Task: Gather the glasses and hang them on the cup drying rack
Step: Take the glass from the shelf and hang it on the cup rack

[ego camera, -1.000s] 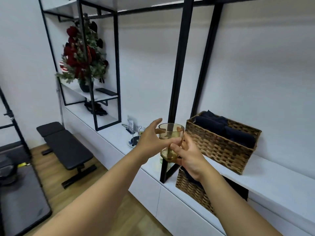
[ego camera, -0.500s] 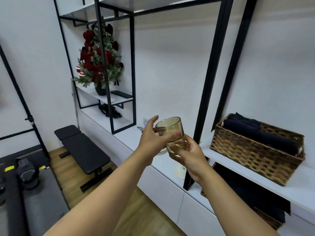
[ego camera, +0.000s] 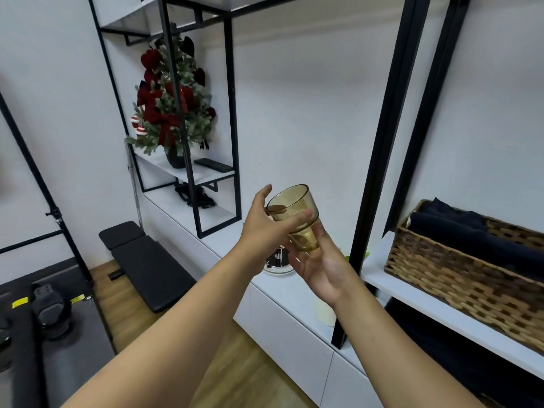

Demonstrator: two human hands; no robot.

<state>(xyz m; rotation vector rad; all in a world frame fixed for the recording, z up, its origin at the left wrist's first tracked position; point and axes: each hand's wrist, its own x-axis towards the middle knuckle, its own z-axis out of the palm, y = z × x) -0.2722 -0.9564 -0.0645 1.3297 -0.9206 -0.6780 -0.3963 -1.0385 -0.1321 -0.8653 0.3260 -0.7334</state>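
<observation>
Amber tumbler in my grip

The small amber see-through glass tumbler (ego camera: 295, 214) is empty, tilted rim-up toward the left, held between both my hands above the white counter.

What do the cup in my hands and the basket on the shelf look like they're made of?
The cup looks like amber-tinted glass, possibly clear plastic: it is see-through, and fingers show through its wall. The basket appears to be woven wicker or rattan, brown and matt, with a visible checkered weave.

single head-worn wide-angle view, facing forward and slightly down; both forearms reach in from near edge, shelving frame (ego camera: 379, 160) close at right, floor far left
</observation>
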